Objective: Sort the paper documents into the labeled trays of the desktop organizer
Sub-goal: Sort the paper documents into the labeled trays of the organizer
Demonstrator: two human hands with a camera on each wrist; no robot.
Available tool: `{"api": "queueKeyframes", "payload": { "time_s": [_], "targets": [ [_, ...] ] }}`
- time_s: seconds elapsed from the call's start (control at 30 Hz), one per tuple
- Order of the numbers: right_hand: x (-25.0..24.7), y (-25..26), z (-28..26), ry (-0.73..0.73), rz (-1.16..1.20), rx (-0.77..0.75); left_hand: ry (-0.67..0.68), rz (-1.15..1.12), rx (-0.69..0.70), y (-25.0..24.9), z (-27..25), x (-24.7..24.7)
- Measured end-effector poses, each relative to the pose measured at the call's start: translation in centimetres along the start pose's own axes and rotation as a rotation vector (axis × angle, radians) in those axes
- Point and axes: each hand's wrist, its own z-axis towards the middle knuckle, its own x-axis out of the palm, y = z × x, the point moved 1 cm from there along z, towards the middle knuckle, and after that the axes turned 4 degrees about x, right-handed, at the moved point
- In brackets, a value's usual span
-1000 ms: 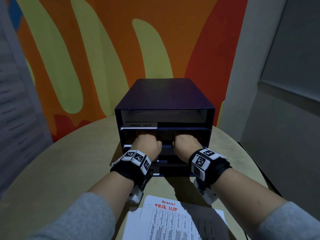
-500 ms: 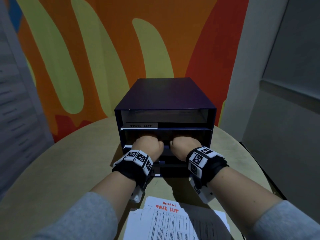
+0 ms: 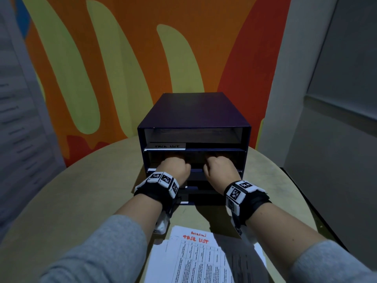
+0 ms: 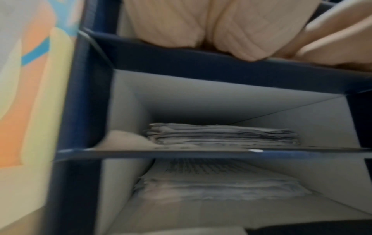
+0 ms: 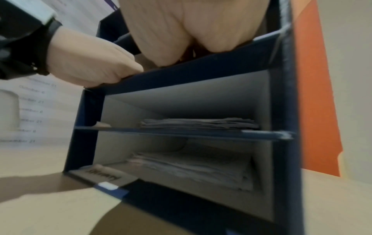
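— Under both hands sits the big round table (image 3: 61,201), and the dark blue organizer (image 3: 193,115) stands just past the wrists.

— Why are the left hand (image 3: 173,168) and right hand (image 3: 221,168) inside it?

— I think they push paper into the second tray. The fingers are hidden, so I cannot tell if they pinch anything.

— And the paper pile (image 3: 195,260)?

— Behind the wrists, waiting. Its top sheet says "TASK LIST", like the label (image 3: 166,146) just above the left hand.
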Motion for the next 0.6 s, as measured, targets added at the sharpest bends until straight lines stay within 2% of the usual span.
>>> {"api": "queueKeyframes", "payload": {
  "time_s": [0.13,0.33,0.47,0.6],
  "targets": [
    [0.1,-1.4,-1.8,-0.025,0.059,-0.056,-0.002,-0.026,0.122,0.6,-1.0,-0.5],
    [-1.4,-3.0,-4.8,0.014,0.08,-0.098,0.087,0.212,0.164,1.3,-4.4,-0.6],
    [-2.0,-3.3,-6.7,0.072,0.088,-0.058,0.167,0.133,0.123,1.2,-6.8,-0.6],
    [-2.0,-2.7,-9.6,0.039,0.116,-0.074,0.147,0.013,0.15,-0.4,-10.7,0.0]
  ]
}}
